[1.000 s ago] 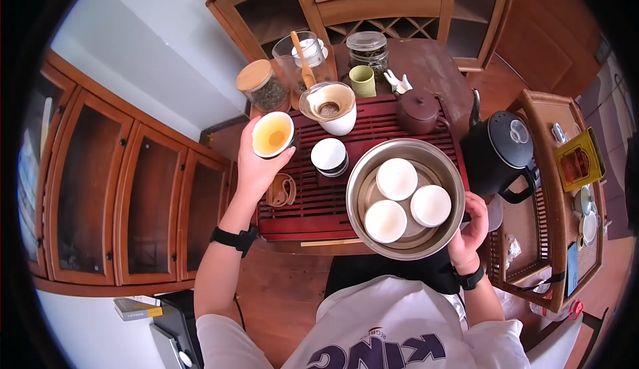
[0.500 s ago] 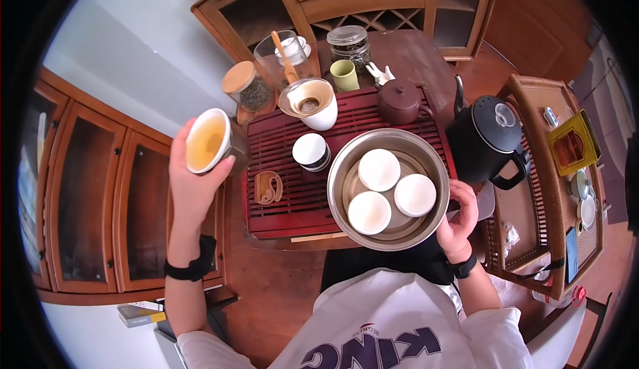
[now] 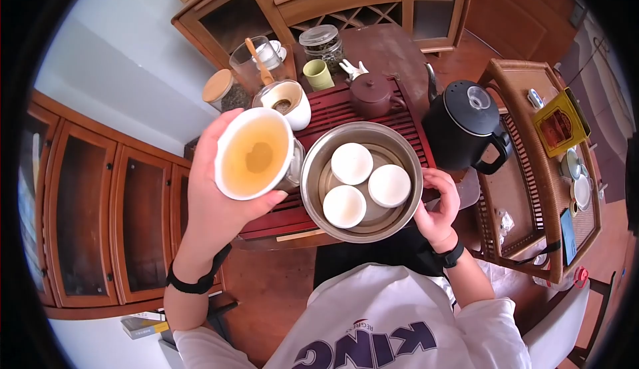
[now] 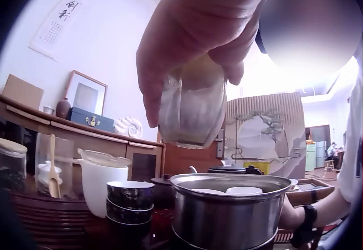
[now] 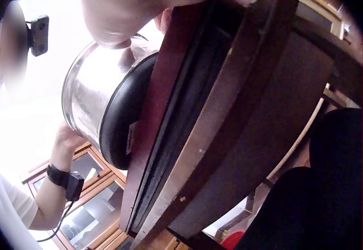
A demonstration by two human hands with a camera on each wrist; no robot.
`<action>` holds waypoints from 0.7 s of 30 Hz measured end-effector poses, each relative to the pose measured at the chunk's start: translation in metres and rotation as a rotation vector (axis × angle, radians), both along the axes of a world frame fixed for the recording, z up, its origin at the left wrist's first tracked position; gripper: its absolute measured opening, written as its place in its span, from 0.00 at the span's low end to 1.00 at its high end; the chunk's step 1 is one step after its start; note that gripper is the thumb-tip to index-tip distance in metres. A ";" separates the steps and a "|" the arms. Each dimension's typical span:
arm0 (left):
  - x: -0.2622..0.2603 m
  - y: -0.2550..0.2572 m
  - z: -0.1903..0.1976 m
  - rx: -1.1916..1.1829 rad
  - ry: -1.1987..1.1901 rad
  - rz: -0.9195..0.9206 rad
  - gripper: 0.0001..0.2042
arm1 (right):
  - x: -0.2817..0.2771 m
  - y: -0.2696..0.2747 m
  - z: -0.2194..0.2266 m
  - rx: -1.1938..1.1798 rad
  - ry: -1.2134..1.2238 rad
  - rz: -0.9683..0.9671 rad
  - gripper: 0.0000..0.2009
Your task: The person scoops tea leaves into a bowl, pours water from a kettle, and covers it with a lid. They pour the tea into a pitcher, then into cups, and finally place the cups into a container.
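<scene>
My left hand [image 3: 216, 176] grips a cup of amber tea [image 3: 254, 156], raised above the left part of the tea tray, its rim leaning toward my head. Clear glass shows on the lower body of this cup in the left wrist view, above and left of the steel pot. The wide steel pot [image 3: 311, 186] stands at the tray's front right with three white cups [image 3: 351, 162] inside. Against the pot's right side my right hand [image 3: 439, 209] rests by the tray edge, fingers loosely bent. The raised cup hides part of the tray in the head view.
A white pitcher with a strainer [image 3: 301, 110] stands behind the raised cup; stacked dark cups [image 4: 130, 196] are near it. A brown teapot [image 3: 373, 94] and black kettle [image 3: 462, 119] stand right. Jars [image 3: 324, 46] line the back, and a wicker cart [image 3: 496, 252] flanks the table.
My left hand first swung left with the tea cup, then brought it back right and closer to my head. The right hand has stayed beside the pot. The head view has shifted.
</scene>
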State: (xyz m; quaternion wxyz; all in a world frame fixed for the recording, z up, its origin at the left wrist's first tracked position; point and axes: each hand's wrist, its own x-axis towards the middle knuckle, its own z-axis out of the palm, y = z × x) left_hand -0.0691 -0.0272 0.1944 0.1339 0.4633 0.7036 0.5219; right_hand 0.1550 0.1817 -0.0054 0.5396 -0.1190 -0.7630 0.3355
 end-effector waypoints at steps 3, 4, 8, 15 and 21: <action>0.007 0.010 -0.004 -0.027 -0.007 -0.068 0.48 | 0.000 0.001 0.000 0.000 0.012 0.008 0.19; 0.009 0.013 -0.005 -0.027 -0.010 -0.075 0.48 | 0.000 0.001 0.000 0.000 0.009 0.001 0.19; 0.018 0.025 -0.008 -0.073 0.016 -0.122 0.47 | -0.001 0.000 0.001 -0.027 0.016 0.006 0.19; 0.029 0.039 -0.013 -0.168 0.099 -0.223 0.47 | -0.001 0.000 -0.001 -0.042 0.030 0.000 0.17; 0.031 0.045 -0.019 -0.268 0.194 -0.220 0.49 | 0.000 -0.001 0.001 -0.055 0.025 0.006 0.17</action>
